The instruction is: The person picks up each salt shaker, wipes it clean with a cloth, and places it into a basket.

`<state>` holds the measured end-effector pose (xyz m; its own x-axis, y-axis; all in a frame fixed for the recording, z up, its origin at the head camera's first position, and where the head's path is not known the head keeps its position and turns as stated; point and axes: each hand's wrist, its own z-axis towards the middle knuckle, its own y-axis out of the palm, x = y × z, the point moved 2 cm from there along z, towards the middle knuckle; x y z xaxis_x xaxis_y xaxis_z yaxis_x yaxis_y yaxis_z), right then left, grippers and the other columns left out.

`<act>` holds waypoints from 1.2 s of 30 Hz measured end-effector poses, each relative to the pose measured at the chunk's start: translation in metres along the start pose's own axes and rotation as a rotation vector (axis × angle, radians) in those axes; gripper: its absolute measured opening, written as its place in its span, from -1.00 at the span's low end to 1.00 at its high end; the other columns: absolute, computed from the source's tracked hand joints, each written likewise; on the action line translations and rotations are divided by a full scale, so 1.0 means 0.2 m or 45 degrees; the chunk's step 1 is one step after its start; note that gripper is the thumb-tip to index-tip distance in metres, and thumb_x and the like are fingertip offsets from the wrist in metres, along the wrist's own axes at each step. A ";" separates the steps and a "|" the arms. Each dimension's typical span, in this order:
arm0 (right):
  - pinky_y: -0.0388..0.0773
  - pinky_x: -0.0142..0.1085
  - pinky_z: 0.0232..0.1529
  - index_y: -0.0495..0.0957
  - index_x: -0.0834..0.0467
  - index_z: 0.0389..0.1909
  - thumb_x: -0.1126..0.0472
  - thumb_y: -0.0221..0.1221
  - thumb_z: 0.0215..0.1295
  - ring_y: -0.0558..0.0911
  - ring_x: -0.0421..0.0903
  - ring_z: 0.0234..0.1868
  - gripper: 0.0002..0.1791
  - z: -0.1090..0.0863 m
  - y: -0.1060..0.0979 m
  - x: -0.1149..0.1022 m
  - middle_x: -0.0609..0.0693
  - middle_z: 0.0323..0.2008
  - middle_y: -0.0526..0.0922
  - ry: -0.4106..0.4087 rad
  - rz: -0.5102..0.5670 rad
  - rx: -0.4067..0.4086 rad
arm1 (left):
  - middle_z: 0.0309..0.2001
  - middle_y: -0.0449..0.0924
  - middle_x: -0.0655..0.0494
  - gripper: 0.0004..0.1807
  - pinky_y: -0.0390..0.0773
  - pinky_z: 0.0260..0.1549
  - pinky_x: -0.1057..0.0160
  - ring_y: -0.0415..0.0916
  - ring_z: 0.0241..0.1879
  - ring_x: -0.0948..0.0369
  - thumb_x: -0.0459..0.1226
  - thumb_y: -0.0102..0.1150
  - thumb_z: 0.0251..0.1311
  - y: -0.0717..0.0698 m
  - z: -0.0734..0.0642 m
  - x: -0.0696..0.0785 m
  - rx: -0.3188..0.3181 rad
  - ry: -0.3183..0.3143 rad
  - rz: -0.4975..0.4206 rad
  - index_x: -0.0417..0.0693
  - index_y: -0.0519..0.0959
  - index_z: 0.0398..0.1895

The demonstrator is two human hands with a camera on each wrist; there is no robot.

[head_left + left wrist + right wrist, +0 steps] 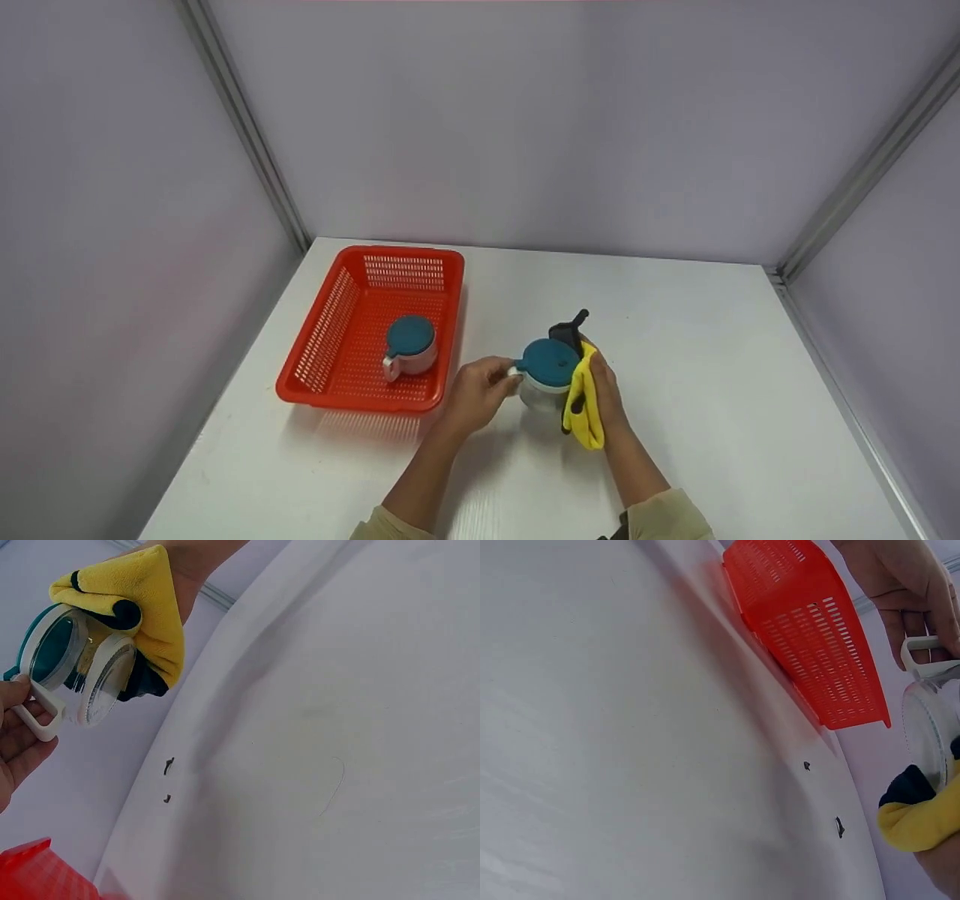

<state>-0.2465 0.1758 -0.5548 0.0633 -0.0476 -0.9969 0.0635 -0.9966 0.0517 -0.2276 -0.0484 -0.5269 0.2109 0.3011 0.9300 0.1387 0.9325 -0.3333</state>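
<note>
A clear jar [541, 396] with a teal lid [550, 361] and a white handle [45, 720] is held up in front of me. My left hand [476, 394] pinches the handle from the left. On the other side my right hand [609, 390] grips a yellow and black cloth [586, 405] and presses it against the jar's wall. Part of the cloth sticks up dark behind the lid. The left wrist view shows the jar's clear base tilted toward the camera. Most of the right hand's fingers are hidden behind cloth and jar.
A red slotted basket [360, 403] stands on the white table [697, 360], left of my hands. Inside it, near its right wall, sits a similar lidded jar [410, 335]. Pale panels [510, 127] enclose the table. Small dark marks [169, 765] show on a pale surface.
</note>
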 end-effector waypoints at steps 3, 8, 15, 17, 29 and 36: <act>0.25 -0.33 0.16 0.10 0.04 0.51 -0.38 -0.43 0.46 0.30 -0.07 0.20 -0.20 0.00 -0.01 -0.02 0.03 0.42 0.20 0.056 0.024 -0.030 | -0.17 0.71 0.33 -0.80 0.67 -0.11 0.26 0.68 -0.20 0.32 -0.22 0.25 0.30 -0.01 0.01 0.00 -0.054 -0.022 -0.041 0.20 0.68 -0.05; 0.27 -0.33 0.10 0.15 0.02 0.49 -0.39 -0.39 0.46 0.31 -0.06 0.18 -0.21 0.01 -0.03 -0.04 0.03 0.35 0.26 0.100 0.112 -0.100 | -0.16 0.71 0.32 -0.80 0.68 -0.11 0.24 0.68 -0.18 0.30 -0.22 0.25 0.29 -0.01 0.04 -0.02 -0.114 -0.052 -0.080 0.24 0.68 -0.06; 0.23 -0.29 0.09 0.12 0.00 0.50 -0.35 -0.43 0.49 0.26 -0.03 0.19 -0.24 0.01 -0.06 -0.05 0.04 0.34 0.22 0.192 0.107 -0.133 | -0.16 0.71 0.20 -0.81 0.71 -0.22 0.22 0.69 -0.19 0.15 -0.23 0.25 0.29 -0.01 0.06 -0.04 -0.179 -0.085 -0.153 0.17 0.69 -0.06; 0.27 -0.34 -0.01 0.14 -0.03 0.48 -0.40 -0.41 0.45 0.30 -0.04 0.12 -0.23 0.01 -0.06 -0.04 0.04 0.27 0.25 0.229 0.100 -0.126 | -0.16 0.71 0.15 -0.81 0.72 -0.28 0.19 0.70 -0.20 0.10 -0.22 0.25 0.29 -0.01 0.06 -0.05 -0.200 -0.110 -0.192 0.16 0.69 -0.06; 0.27 -0.43 -0.29 0.24 0.08 0.22 -0.52 -0.30 0.33 0.34 -0.07 -0.02 -0.19 0.03 -0.09 -0.04 0.02 0.03 0.26 0.360 0.129 -0.065 | -0.22 0.70 0.10 -0.84 0.72 -0.28 0.18 0.70 -0.29 0.14 -0.21 0.32 0.23 0.03 0.08 -0.08 -0.230 -0.188 -0.242 0.15 0.70 -0.13; 0.28 -0.37 -0.10 0.32 0.11 0.03 -0.47 -0.28 0.38 0.37 -0.09 -0.04 -0.28 0.03 -0.09 -0.07 0.00 -0.09 0.33 0.352 0.182 -0.074 | -0.24 0.71 0.09 -0.84 0.72 -0.30 0.18 0.71 -0.26 0.01 -0.21 0.32 0.23 0.03 0.09 -0.06 -0.234 -0.159 -0.259 0.09 0.70 -0.13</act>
<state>-0.2537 0.1933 -0.5422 0.3433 -0.1588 -0.9257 0.0911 -0.9753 0.2011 -0.2465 -0.0426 -0.5378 0.0418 0.1447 0.9886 0.3409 0.9280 -0.1502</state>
